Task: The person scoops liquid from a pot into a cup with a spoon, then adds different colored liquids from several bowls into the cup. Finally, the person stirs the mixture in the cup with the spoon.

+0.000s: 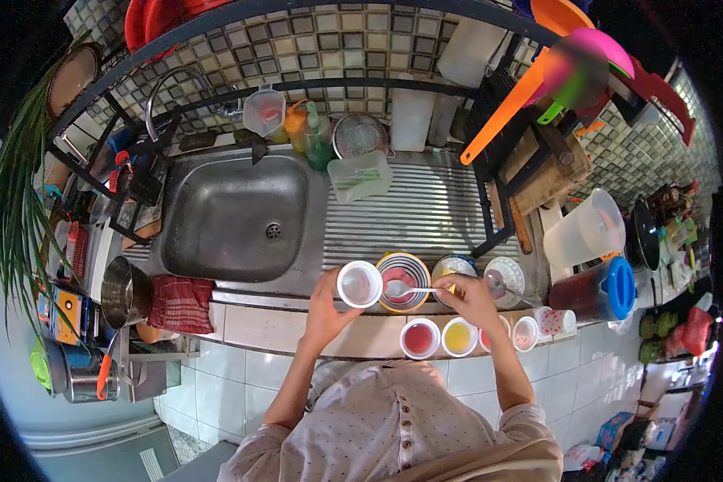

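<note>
My left hand is wrapped round a white plastic cup, tilted so its inside shows. Just right of the cup stands a striped bowl holding something pink-red. A white spoon reaches over this bowl, its handle pinched in my right hand. Behind my right hand is a second bowl with yellow contents, partly covered by the hand. A cup of red contents and a cup of yellow contents stand on the counter edge near me.
At the left lies a steel sink, with a ribbed drainboard beside it. A patterned bowl, further small cups, a blue-lidded pitcher and a clear container stand right. A black rack spans above.
</note>
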Tool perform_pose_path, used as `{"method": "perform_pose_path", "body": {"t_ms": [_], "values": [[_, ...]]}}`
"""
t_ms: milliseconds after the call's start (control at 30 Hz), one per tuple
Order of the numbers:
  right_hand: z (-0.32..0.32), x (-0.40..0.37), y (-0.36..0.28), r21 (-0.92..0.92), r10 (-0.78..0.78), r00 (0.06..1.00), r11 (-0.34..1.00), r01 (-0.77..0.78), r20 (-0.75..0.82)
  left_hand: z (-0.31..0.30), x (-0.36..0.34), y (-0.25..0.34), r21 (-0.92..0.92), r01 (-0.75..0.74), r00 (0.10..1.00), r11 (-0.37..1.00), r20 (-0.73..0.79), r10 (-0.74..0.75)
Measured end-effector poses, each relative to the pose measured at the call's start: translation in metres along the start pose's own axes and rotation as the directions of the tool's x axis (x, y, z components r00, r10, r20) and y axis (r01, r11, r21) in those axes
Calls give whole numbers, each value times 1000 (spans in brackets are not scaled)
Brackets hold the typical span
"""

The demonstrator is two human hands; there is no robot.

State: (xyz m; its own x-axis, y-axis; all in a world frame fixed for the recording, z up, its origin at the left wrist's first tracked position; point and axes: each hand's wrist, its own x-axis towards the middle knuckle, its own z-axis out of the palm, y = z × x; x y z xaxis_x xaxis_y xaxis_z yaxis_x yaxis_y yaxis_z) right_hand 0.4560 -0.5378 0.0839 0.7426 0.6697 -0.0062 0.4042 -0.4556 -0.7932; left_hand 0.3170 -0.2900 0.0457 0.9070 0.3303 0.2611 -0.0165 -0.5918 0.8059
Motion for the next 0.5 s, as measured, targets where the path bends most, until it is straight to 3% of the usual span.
{"method": "perform_pose_path", "body": {"t_ms": [33,133,267,333,500], "values": [[3,-1,-2,96,15,1000,995,-13,-15,1,0,0,0,-20,1000,1000,-2,20],[10,-1,1,110,7,997,994,2,-77,2,2,2,-18,-9,1000,1000,30,10],[5,-2,3,110,42,986,994,-24,-164,4,3,4,13,-3,1000,1000,18,3],[1,-2,5,40,-18,960,999,31,-279,5,3,5,-23,-6,1000,1000,19,7],[4,-1,13,13,-80,964,996,86,-254,9,3,7,-15,-13,1000,1000,24,13]]}}
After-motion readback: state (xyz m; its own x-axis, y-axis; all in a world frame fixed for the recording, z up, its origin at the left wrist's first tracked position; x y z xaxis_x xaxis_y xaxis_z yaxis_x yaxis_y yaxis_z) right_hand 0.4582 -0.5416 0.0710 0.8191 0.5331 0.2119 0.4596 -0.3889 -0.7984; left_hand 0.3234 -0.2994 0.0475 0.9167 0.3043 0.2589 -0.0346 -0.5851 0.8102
